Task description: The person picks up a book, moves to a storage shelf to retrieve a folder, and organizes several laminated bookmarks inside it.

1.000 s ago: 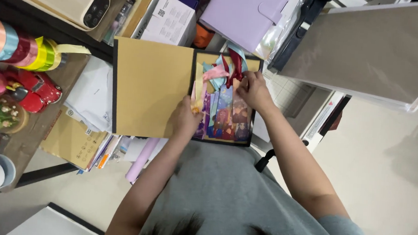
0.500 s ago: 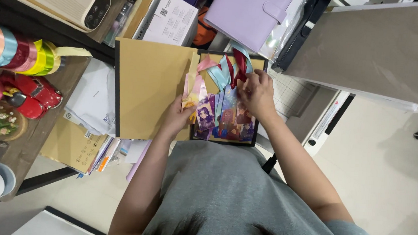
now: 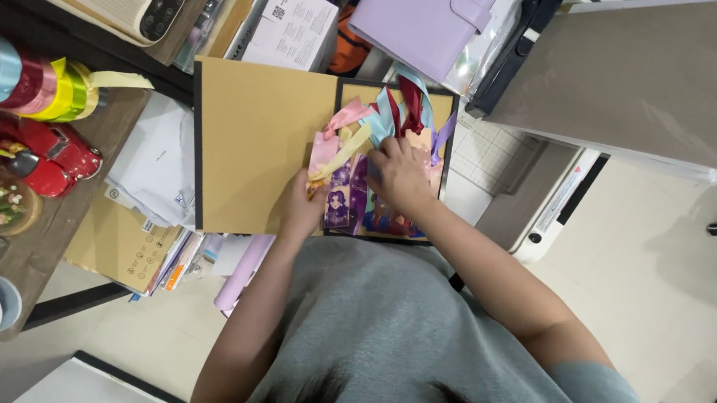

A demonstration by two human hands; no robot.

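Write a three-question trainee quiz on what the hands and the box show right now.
1. True or false: the right hand rests on the bookmarks inside the black-edged box.
2. Which hand grips bookmarks at the box's near-left corner? A) left hand B) right hand
3. Fill in: the open lid lying left of the box is ____ in colour.

Key: 1 true; 2 A; 3 brown (tan).

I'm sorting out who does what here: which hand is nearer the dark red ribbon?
Right. The right hand lies just below the dark red ribbon, on the bookmarks. The left hand holds the bookmarks' lower left edge, farther away.
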